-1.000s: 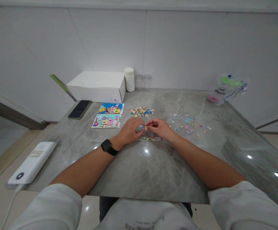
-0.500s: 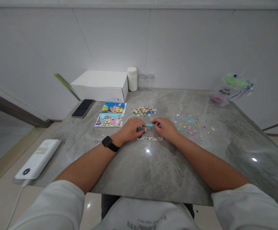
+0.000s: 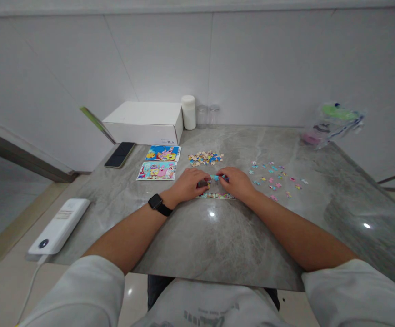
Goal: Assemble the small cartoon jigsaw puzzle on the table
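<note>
A partly joined puzzle frame (image 3: 217,195) lies on the grey table, its lower strip showing between my hands. My left hand (image 3: 193,184), with a black watch on the wrist, curls over its left side, thumb and fingers bent round a small gap at the pieces. My right hand (image 3: 234,180) rests at its upper right, fingers pinched on the blue edge pieces (image 3: 214,178). What the fingertips hold is too small to make out. Just beyond is a heap of puzzle pieces (image 3: 206,158). Loose pieces (image 3: 272,179) are scattered to the right.
Two picture cards (image 3: 157,171) lie left of the puzzle. Behind stand a white box (image 3: 144,123), a white bottle (image 3: 188,112) and two clear jars (image 3: 207,116). A phone (image 3: 120,155) and white power bank (image 3: 60,226) are at left, a plastic bag (image 3: 332,126) at back right.
The whole view has shifted slightly. My left hand has moved a little along the puzzle's left side, its thumb nearer the pieces. My right hand stays at the upper right.
</note>
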Demonstrator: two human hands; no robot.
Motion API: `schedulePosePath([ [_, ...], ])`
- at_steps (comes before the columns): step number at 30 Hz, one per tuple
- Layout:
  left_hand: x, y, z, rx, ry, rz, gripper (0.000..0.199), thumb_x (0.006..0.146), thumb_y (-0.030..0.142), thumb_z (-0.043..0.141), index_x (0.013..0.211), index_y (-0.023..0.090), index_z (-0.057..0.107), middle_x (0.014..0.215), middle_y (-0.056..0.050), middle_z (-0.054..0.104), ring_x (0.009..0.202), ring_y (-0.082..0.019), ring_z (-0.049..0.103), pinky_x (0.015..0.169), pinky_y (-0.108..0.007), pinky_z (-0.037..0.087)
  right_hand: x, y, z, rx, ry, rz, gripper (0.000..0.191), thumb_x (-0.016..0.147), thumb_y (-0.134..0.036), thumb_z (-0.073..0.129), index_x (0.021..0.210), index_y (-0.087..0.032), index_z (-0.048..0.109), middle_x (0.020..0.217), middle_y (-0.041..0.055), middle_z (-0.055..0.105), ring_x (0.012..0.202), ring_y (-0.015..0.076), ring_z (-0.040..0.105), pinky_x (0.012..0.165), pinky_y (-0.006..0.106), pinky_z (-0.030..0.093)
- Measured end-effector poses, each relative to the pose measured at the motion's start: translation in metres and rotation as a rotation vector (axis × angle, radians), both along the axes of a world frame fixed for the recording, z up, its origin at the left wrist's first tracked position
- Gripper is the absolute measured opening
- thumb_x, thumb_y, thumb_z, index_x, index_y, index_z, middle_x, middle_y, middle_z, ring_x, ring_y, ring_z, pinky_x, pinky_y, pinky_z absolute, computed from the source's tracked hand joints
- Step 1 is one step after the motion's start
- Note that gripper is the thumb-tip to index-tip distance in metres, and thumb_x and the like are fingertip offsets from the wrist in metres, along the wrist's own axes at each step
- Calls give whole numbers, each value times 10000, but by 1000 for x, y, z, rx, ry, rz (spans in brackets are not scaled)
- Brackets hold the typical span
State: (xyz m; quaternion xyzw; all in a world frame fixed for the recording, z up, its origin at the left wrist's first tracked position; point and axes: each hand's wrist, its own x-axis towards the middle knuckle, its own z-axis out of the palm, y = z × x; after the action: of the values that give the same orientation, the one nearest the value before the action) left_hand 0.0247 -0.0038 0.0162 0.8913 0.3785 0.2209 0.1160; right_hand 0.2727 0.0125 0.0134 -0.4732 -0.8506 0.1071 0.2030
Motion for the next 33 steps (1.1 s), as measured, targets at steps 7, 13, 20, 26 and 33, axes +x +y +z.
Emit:
schedulePosePath([
  [7,-2,0,-2,35,7,12,222,924,291,687,1137,243,729,1124,-84,731,1105,-265,665,955,-413,477,0,0,-3,5,-10,13,184,977,-215,609,1079,-210,763,1079,88,775,1023,236,679,965,349,473],
  [13,-2,0,0,22,22,-1,210,934,326,702,1119,267,782,1122,-76,720,1065,-247,662,948,-410,484,-2,-1,-1,-4,-37,30,196,973,-201,607,1089,-207,765,1072,93,776,1024,238,681,965,352,473],
  [20,-1,0,-1,41,48,11,207,941,354,712,1111,281,805,1157,-75,714,1069,-246,659,955,-417,478,-4,-3,1,-14,-51,39,199,977,-209,607,1089,-196,770,1071,102,773,1025,242,678,962,350,474],
  [26,1,-1,-2,55,53,16,195,946,373,715,1090,274,802,1149,-72,717,1068,-250,658,953,-428,478,-4,-3,1,-14,-57,47,196,982,-207,602,1067,-196,778,1046,106,770,1015,238,676,960,349,473],
  [33,5,-3,1,46,61,53,173,931,363,734,1060,271,803,1142,-74,714,1056,-259,651,934,-430,478,-3,-3,-1,-8,-46,47,199,986,-220,605,1075,-212,783,1059,100,772,1020,239,680,958,347,477],
])
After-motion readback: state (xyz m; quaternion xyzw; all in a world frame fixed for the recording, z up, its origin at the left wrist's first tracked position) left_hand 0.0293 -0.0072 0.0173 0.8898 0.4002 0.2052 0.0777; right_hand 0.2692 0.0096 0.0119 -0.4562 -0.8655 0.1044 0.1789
